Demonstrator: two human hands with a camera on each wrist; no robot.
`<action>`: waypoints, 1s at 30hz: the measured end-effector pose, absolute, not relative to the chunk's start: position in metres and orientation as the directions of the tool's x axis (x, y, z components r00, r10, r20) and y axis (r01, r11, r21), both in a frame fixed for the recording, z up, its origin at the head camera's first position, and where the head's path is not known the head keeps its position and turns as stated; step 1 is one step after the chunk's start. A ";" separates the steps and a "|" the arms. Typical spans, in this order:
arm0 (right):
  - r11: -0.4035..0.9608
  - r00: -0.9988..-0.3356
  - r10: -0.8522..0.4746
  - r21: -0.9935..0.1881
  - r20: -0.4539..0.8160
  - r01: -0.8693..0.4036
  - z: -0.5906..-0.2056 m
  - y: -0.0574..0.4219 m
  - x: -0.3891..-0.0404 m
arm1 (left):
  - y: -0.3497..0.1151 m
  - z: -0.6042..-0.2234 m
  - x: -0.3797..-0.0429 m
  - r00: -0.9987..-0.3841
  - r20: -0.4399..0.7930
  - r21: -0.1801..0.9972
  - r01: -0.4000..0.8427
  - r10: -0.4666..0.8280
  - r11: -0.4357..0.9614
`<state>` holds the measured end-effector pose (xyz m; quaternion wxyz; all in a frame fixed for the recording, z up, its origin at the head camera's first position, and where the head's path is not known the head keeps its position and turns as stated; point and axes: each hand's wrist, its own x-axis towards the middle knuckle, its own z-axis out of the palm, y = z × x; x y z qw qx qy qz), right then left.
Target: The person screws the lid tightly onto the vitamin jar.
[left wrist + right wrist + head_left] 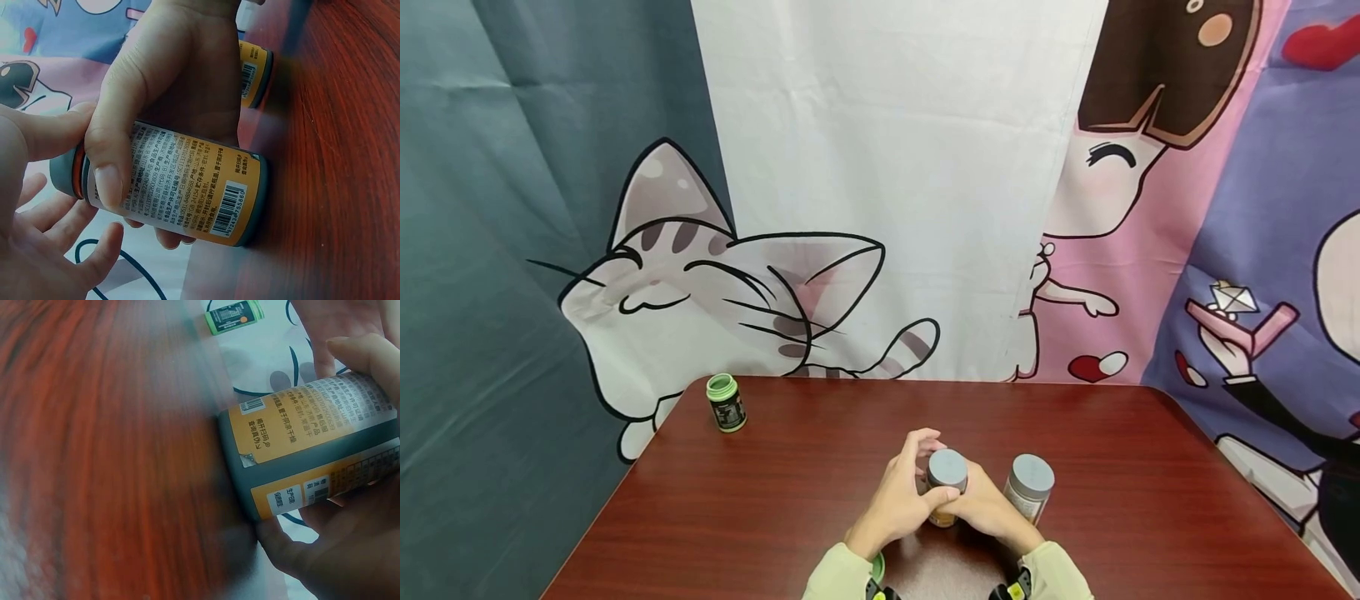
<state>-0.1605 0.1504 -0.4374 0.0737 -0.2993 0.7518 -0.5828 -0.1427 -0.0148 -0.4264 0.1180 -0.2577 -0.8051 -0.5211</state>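
Yellow-labelled jar [184, 184] stands upright between the person's two hands at the near middle of the brown table [820, 475], its base so close to the wood that I cannot tell whether they touch. The right hand [988, 504] grips the body, thumb laid across the printed label. The left hand [898, 496] is loosely arched about the grey lid [65, 176], its fingers spread and relaxed; whether its thumb touches the lid, I cannot tell. Just beside the right hand stands a second grey-lidded jar [1030, 485]. Well apart, by the far left corner, sits a black and green jar [727, 408]. A green object [878, 568] lies mostly hidden by the left wrist. Behind the table hangs a cartoon-printed cloth [880, 150].
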 end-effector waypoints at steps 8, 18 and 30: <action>0.125 -0.803 -0.539 -0.919 0.254 -0.375 -0.459 0.153 -0.172 | -0.015 -0.427 -0.142 -0.832 0.472 0.766 0.550 0.291 0.331; 0.115 -0.803 -0.555 -0.935 0.219 -0.335 -0.462 0.154 -0.175 | -0.014 -0.430 -0.142 -0.823 0.463 0.775 0.556 0.329 0.300; 0.161 -0.810 -0.544 -0.920 0.219 -0.357 -0.465 0.156 -0.174 | -0.010 -0.427 -0.140 -0.864 0.422 0.799 0.497 0.274 0.338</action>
